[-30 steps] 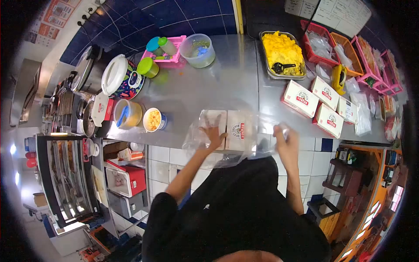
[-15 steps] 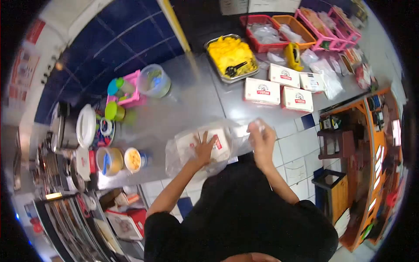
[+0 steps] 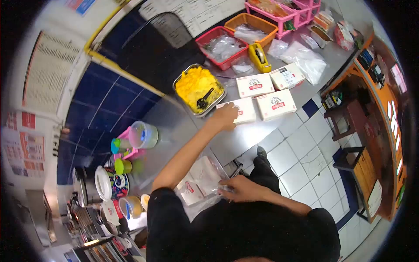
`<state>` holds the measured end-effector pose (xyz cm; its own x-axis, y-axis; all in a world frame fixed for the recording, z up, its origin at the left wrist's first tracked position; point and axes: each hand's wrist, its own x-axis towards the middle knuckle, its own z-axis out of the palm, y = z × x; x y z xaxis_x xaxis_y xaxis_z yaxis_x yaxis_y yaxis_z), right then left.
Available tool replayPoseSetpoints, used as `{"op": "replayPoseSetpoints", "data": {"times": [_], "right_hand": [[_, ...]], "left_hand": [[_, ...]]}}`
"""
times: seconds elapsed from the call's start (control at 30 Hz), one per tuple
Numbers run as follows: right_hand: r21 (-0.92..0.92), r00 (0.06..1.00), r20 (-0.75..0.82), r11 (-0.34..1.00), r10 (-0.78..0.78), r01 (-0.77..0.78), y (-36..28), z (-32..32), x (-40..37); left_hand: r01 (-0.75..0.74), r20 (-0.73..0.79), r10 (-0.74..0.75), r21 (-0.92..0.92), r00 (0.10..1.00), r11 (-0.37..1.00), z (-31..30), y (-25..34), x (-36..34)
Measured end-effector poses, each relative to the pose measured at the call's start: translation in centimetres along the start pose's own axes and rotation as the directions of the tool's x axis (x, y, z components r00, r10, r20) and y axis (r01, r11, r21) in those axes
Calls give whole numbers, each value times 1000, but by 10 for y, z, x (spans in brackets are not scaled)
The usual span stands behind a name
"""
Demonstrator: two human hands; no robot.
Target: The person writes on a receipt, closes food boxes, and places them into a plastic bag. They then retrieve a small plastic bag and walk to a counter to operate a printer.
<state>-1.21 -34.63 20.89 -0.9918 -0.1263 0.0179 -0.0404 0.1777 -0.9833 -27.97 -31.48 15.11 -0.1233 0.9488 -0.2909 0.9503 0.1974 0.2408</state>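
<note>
My left hand (image 3: 224,116) reaches across the counter and grips the left end of a white box with red print (image 3: 245,111). Three similar boxes sit close to it: a front right box (image 3: 276,105), a box behind it (image 3: 255,85) and one bearing a label (image 3: 288,77). Near my body, my right hand (image 3: 239,188) is closed on the gathered edge of a clear plastic bag (image 3: 205,192). Inside that bag lie white boxes (image 3: 203,171), partly covered by the plastic and my left arm.
A tray of yellow food (image 3: 194,87) with a black spoon stands left of the boxes. Behind are a yellow tape dispenser (image 3: 259,58), a red basket (image 3: 221,47) and an orange basket (image 3: 250,28). Plastic tubs (image 3: 144,134) stand along the wall.
My left hand has left the bagged boxes and moved forward to the front left box on the counter. My right hand has come down to the bag's edge. The view has turned.
</note>
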Motion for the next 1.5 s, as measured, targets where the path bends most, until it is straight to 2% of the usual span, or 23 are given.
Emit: {"op": "replayPoseSetpoints", "data": {"times": [0.03,0.1,0.17,0.3,0.43,0.53,0.63,0.7,0.77,0.8,0.83,0.9,0.93,1.0,1.03,1.1,1.17,1.23,1.27,1.3,1.37,1.4,1.5], "right_hand": [[-30,1000,-6,999,-18,17,5,-2,-1],[-42,999,-45,999,6,-8,12,-6,-3],[-33,986,-142,996,-85,81,28,-4,-6],[62,990,-137,997,-27,36,36,-20,-11],[64,991,80,992,103,-109,34,-19,-10],[198,977,-88,964,197,-176,39,1,-4],[212,953,-237,968,187,-137,29,11,5],[498,885,-211,824,416,-269,19,19,11],[693,790,-300,691,534,-204,15,34,21],[742,906,-180,658,383,-131,45,30,18],[788,861,-241,608,449,-96,50,41,23],[875,605,-410,482,683,48,20,63,44],[856,713,-400,512,576,66,46,68,40],[764,806,-366,645,465,-25,17,48,47],[655,877,-314,752,363,-77,5,43,52],[407,817,-453,898,358,-168,-3,65,40],[-42,932,-314,983,-181,177,21,91,22],[38,990,41,990,-134,133,-16,113,12],[31,992,124,999,36,-41,-28,114,12],[32,992,119,998,42,-46,-28,112,15],[488,919,-204,849,336,-202,-24,96,35],[520,907,-316,850,280,-81,-29,85,47],[500,909,-301,859,288,-107,-28,83,50]], "left_hand": [[-19,17,19,10,1000,1000,25,-9,25],[51,-48,-36,364,998,930,66,-18,65],[6,4,-7,250,1000,968,74,-22,80],[155,37,-155,-14,987,988,77,0,65],[178,-70,-187,-119,980,977,88,5,45],[163,-171,-220,-298,960,941,52,5,20],[44,-363,-241,-474,900,879,-28,26,-60],[78,-410,-326,-516,852,853,-84,57,-135],[58,-428,-360,-574,829,817,-121,87,-210],[31,-461,-346,-565,817,824,-125,98,-239],[37,-471,-362,-569,804,821,-119,107,-265],[88,-214,-396,-780,893,619,-105,123,-305],[82,-227,-407,-784,885,616,-90,121,-315],[246,126,-318,-895,940,373,-35,109,-331],[332,193,-370,-872,909,360,-3,101,-337],[472,321,-460,-842,828,262,49,80,-346],[518,383,-488,-838,784,173,119,56,-346],[250,-134,-702,-874,699,416,201,31,-337],[516,354,-806,-853,474,-71,126,53,-327],[519,357,-802,-852,479,-70,132,57,-323],[734,-178,-975,-644,131,216,148,65,-316],[749,-250,-966,-626,72,218,147,67,-318],[784,-20,-998,-619,58,57,156,68,-327]]}}
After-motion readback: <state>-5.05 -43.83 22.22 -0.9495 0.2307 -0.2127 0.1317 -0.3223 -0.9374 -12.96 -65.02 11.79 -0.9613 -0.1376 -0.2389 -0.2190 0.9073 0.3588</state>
